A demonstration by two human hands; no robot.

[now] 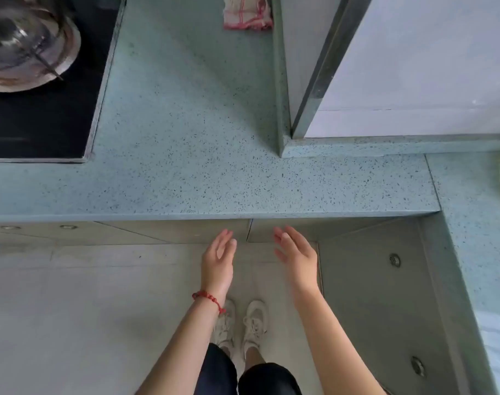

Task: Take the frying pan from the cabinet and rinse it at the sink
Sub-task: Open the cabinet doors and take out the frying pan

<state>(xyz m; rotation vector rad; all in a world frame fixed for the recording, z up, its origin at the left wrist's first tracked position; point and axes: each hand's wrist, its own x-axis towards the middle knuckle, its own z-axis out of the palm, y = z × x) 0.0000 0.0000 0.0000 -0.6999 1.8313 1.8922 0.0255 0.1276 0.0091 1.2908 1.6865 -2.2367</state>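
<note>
I look straight down at a speckled green countertop (203,155) with grey cabinet doors (183,230) below its front edge. My left hand (218,258), with a red bead bracelet on the wrist, and my right hand (295,253) are both open and empty, fingers apart, held just in front of the seam between two closed doors. No frying pan and no sink are in view.
A black cooktop (43,121) with a steel pot lid (23,47) lies at the far left. A red-and-white cloth (247,12) sits at the back. A white wall corner (414,67) juts in on the right, where another counter run (476,223) with knobbed doors (385,295) stands.
</note>
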